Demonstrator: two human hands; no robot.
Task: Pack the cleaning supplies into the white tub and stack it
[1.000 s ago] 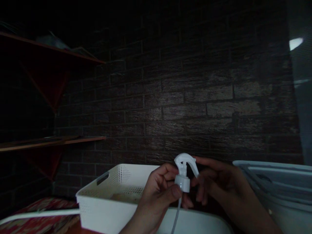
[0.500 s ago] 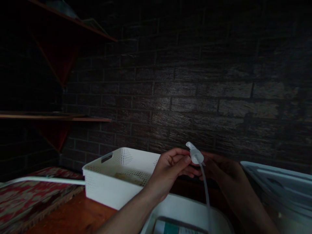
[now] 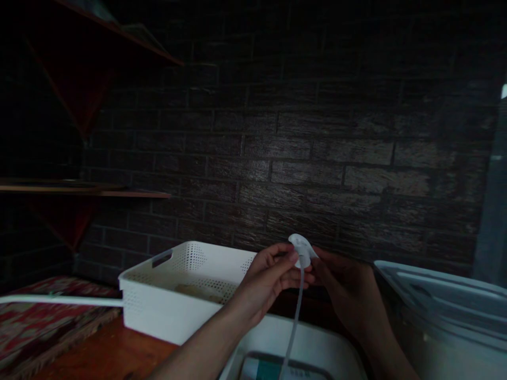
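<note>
A white pump dispenser top (image 3: 303, 254) with a long thin dip tube is held up between both my hands. My left hand (image 3: 267, 274) pinches its collar from the left with thumb and fingers. From the right, the fingers of my right hand (image 3: 346, 282) close on the pump's other side, in shadow. The tube hangs down in front of a white bin (image 3: 317, 335), where a container with a green and white label (image 3: 267, 369) shows at the lower edge.
A white perforated basket (image 3: 158, 311) stands on the wooden table (image 3: 95, 351) to the left, beside a red patterned cloth (image 3: 35, 327) and a white pipe (image 3: 79, 301). A large clear lidded box (image 3: 447, 295) is on the right. Shelves (image 3: 130, 193) project from the left near a dark brick wall (image 3: 285, 148).
The pump top has turned in my hands, its spout swinging over and its tube now slanting down to the left. The view has shifted slightly to the right.
</note>
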